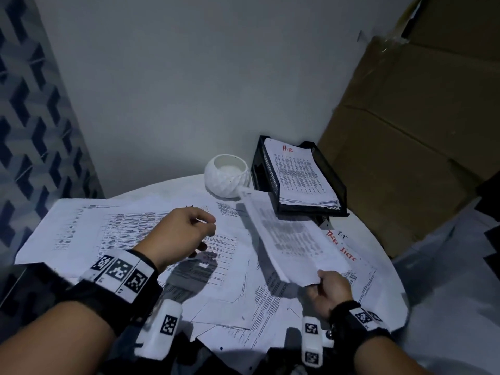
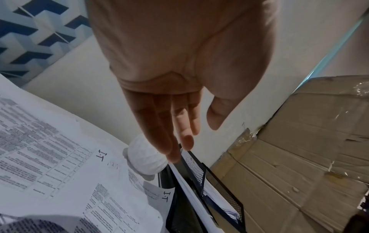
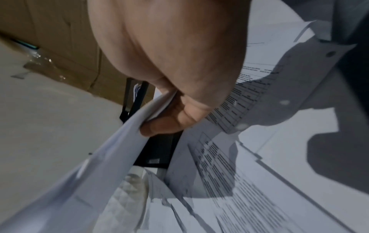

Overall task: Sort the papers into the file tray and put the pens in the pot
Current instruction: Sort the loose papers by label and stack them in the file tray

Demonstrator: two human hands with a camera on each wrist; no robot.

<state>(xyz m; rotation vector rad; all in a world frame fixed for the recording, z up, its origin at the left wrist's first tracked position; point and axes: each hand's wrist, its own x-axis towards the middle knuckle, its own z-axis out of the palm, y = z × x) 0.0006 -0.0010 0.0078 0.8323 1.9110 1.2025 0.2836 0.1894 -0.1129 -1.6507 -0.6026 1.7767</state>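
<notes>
My right hand (image 1: 324,282) pinches the near edge of a printed sheet (image 1: 292,236), lifted off the table and slanting up toward the black mesh file tray (image 1: 342,182). The right wrist view shows thumb and fingers (image 3: 159,127) clamped on that sheet (image 3: 111,151). The tray holds a stack of papers (image 1: 300,174) headed in red. A white faceted pot (image 1: 227,175) stands left of the tray. My left hand (image 1: 200,226) hovers over the loose papers (image 1: 113,228), fingers relaxed and holding nothing (image 2: 179,134). No pens are visible.
Many printed sheets cover the round white table (image 1: 389,269), some overhanging its left and near edges. A large cardboard box (image 1: 411,147) stands right behind the tray. A white wall runs behind the table, and a patterned panel (image 1: 35,136) is on the left.
</notes>
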